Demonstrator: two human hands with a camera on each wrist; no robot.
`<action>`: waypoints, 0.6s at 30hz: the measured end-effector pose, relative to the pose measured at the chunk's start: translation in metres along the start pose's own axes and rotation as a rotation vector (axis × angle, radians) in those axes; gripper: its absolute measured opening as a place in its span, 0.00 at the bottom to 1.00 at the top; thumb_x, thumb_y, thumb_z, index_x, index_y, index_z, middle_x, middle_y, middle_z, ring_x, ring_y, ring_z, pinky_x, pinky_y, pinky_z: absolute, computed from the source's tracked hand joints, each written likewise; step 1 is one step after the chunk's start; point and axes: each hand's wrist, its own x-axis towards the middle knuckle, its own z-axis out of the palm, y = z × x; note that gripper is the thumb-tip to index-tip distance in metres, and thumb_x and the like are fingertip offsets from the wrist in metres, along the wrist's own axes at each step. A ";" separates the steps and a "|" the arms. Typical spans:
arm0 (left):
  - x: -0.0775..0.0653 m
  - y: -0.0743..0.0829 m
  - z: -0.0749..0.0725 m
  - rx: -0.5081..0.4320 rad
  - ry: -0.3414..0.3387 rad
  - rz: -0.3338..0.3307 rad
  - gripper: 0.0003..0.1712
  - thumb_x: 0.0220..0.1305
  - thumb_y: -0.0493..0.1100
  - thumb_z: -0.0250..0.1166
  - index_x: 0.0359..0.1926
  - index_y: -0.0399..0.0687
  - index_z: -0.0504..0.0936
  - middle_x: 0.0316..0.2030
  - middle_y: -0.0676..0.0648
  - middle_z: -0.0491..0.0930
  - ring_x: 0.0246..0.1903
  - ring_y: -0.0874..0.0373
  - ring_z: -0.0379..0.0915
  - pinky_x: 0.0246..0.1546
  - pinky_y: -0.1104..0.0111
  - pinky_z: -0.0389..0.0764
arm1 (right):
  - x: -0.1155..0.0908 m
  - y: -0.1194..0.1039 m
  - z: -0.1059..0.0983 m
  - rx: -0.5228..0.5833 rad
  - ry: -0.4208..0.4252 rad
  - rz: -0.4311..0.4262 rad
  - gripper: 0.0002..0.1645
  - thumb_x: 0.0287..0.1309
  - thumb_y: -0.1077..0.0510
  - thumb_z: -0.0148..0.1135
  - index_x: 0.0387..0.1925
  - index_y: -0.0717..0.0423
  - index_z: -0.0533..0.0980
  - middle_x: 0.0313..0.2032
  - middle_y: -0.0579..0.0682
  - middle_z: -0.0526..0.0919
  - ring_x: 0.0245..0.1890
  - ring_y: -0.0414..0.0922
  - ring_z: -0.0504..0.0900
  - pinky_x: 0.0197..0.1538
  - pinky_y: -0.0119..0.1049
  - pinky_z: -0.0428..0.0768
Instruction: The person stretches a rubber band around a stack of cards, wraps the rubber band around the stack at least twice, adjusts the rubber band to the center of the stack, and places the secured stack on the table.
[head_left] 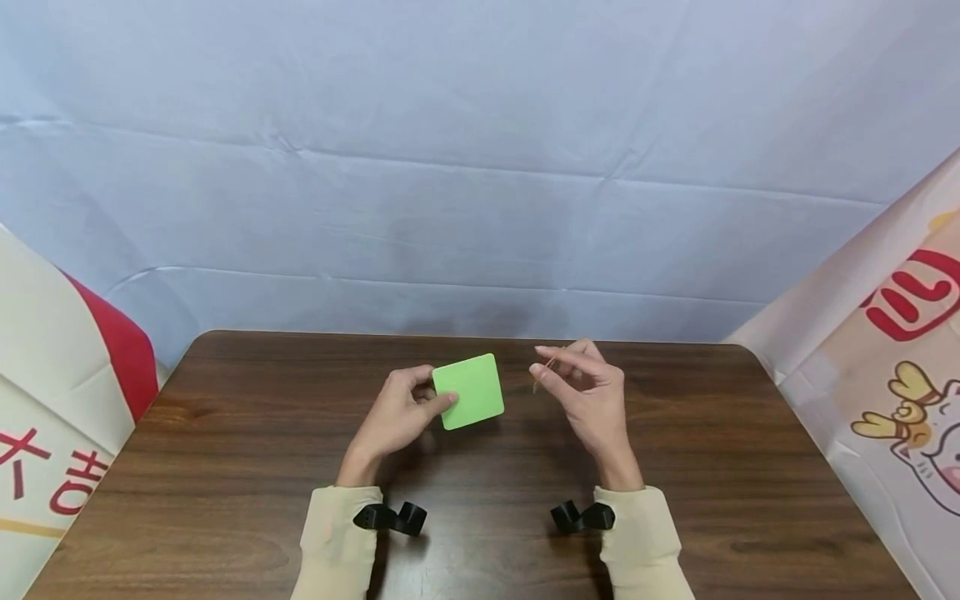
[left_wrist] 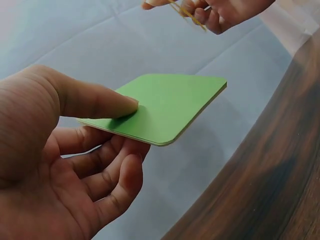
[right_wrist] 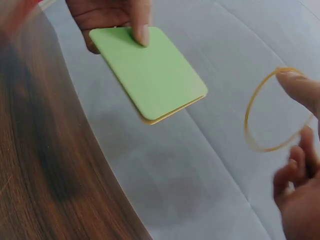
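Observation:
My left hand (head_left: 399,410) holds a thin stack of light green square cards (head_left: 476,388) above the table, thumb flat on the top face and fingers underneath. The cards have rounded corners, and layered pale edges show in the left wrist view. To the right, my right hand (head_left: 597,406) holds a thin yellow rubber band (right_wrist: 247,120) between thumb and fingers. In the right wrist view the band hangs as a wide loop, apart from the cards. Part of the band is hidden behind the right fingers.
Both hands are over a dark brown wooden table (head_left: 225,467). A pale blue-white cloth (head_left: 450,167) hangs behind its far edge. Printed cloths with red characters flank it: one at the left (head_left: 45,392), another at the right (head_left: 847,367).

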 end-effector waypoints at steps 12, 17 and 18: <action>0.000 0.009 0.003 -0.116 -0.012 -0.014 0.08 0.62 0.32 0.69 0.43 0.36 0.85 0.34 0.44 0.86 0.31 0.55 0.83 0.34 0.67 0.79 | -0.001 -0.006 -0.005 -0.212 -0.036 -0.011 0.42 0.28 0.71 0.87 0.54 0.58 0.83 0.37 0.60 0.67 0.39 0.49 0.67 0.41 0.34 0.71; 0.000 0.010 0.003 -0.182 -0.023 -0.039 0.11 0.62 0.32 0.69 0.46 0.33 0.84 0.39 0.40 0.86 0.36 0.53 0.86 0.39 0.64 0.83 | -0.002 -0.007 -0.008 -0.329 -0.263 0.090 0.50 0.30 0.59 0.90 0.61 0.41 0.79 0.50 0.54 0.67 0.50 0.46 0.67 0.50 0.41 0.71; -0.001 0.010 0.003 -0.205 -0.027 -0.049 0.11 0.62 0.32 0.68 0.46 0.32 0.84 0.39 0.39 0.86 0.37 0.53 0.86 0.40 0.64 0.83 | -0.003 -0.007 -0.008 -0.349 -0.303 0.100 0.51 0.30 0.57 0.90 0.62 0.39 0.78 0.51 0.53 0.66 0.52 0.46 0.66 0.52 0.43 0.71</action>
